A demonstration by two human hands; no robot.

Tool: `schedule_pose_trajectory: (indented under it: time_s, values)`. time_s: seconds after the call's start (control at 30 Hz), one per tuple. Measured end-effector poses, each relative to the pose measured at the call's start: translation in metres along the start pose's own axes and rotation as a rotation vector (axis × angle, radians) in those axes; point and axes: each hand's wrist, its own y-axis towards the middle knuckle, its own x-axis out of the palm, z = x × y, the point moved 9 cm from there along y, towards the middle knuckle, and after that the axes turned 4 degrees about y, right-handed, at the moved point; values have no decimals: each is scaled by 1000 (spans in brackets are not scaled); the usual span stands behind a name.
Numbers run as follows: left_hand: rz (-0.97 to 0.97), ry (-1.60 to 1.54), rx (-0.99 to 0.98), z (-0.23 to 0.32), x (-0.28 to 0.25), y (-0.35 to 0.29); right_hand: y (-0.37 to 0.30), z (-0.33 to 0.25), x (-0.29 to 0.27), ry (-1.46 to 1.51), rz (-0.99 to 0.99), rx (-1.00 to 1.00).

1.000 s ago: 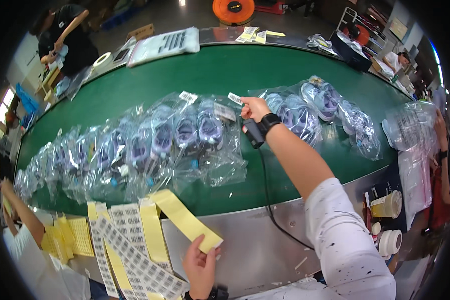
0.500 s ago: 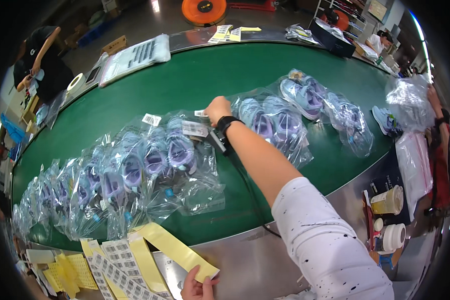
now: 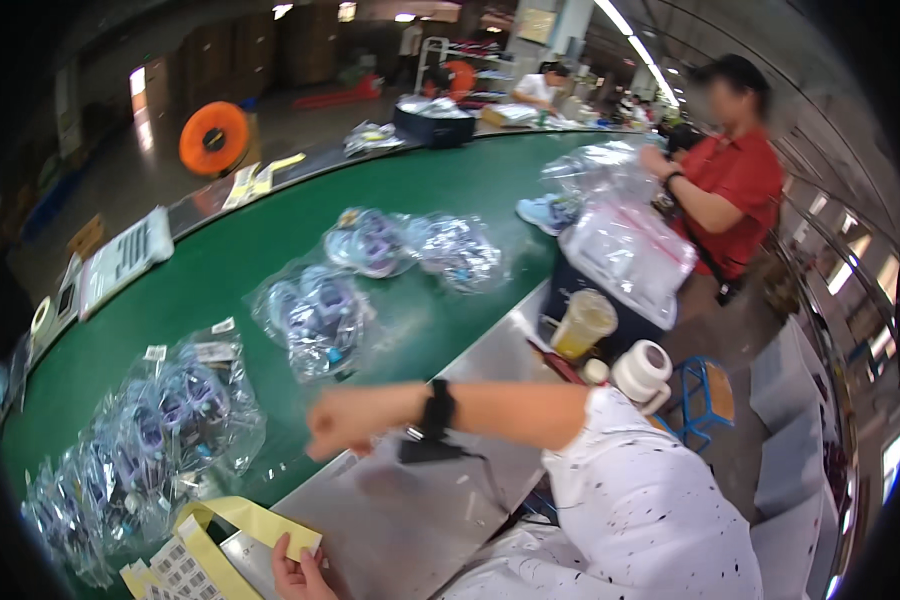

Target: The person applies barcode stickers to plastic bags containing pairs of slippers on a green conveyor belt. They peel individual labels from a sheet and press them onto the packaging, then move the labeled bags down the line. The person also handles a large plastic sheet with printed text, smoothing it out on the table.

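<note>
Pinched in my left hand (image 3: 298, 572) is the end of a yellow strip of label backing (image 3: 260, 520), which loops back toward printed label sheets (image 3: 182, 575). My right hand (image 3: 355, 418) hovers over the near edge of the steel table, its fingers smeared by motion. Around that wrist is a black band, and a small black box with a cable (image 3: 432, 450) hangs just beneath. To the left, a row of blue-purple shoes in clear bags (image 3: 150, 430) lies on the green belt, white labels on some bags. Another bagged pair (image 3: 315, 312) lies beyond my right hand.
Farther along the belt (image 3: 220, 240) lie more bagged shoes (image 3: 370, 242). A person in red (image 3: 725, 190) handles clear plastic bags (image 3: 620, 170) at the right. A drink cup (image 3: 584, 325) and white jug (image 3: 642, 372) stand right of the steel table (image 3: 400, 510), near a blue-framed stool (image 3: 705, 400).
My view has swung to the right. My right hand has come back from the bagged shoes to above the steel table. My left hand still holds the yellow strip.
</note>
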Motion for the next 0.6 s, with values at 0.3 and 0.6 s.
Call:
schedule_pose_trajectory:
  time_s: [0.3,0.6]
  values:
    - [-64,-66,70,12,13,-12,-344,165,150,507,59,763]
    - [-62,204,159,38,34,-24,-373,426,249,817,316,686]
